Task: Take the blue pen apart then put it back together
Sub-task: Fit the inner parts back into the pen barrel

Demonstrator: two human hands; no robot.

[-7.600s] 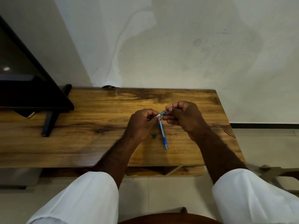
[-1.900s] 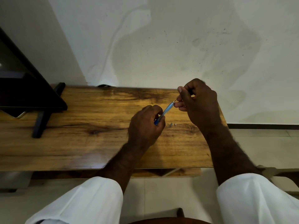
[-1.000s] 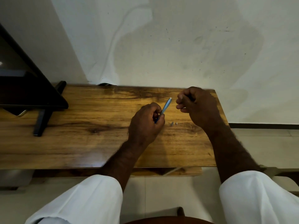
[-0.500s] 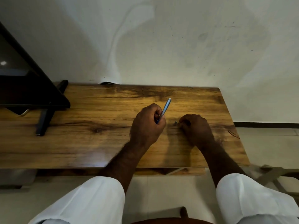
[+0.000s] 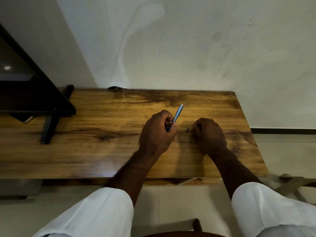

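My left hand (image 5: 158,132) grips the blue pen barrel (image 5: 177,114), which points up and to the right, away from me, with a pale end at its top. My right hand (image 5: 209,134) rests knuckles-up on the wooden table (image 5: 102,151), fingers curled at the table surface. A small dark pen part (image 5: 187,130) lies on the wood just left of the right hand's fingertips. Whether those fingers pinch anything is hidden by the hand itself.
A black monitor (image 5: 25,93) on a dark stand (image 5: 49,129) fills the table's left end. A white wall rises right behind the table. The table's right edge is near the right hand, with tiled floor beyond. A chair edge shows at the bottom.
My right hand dropped from the raised pen end down to the table by the small part. The left hand kept the barrel tilted in the same spot.
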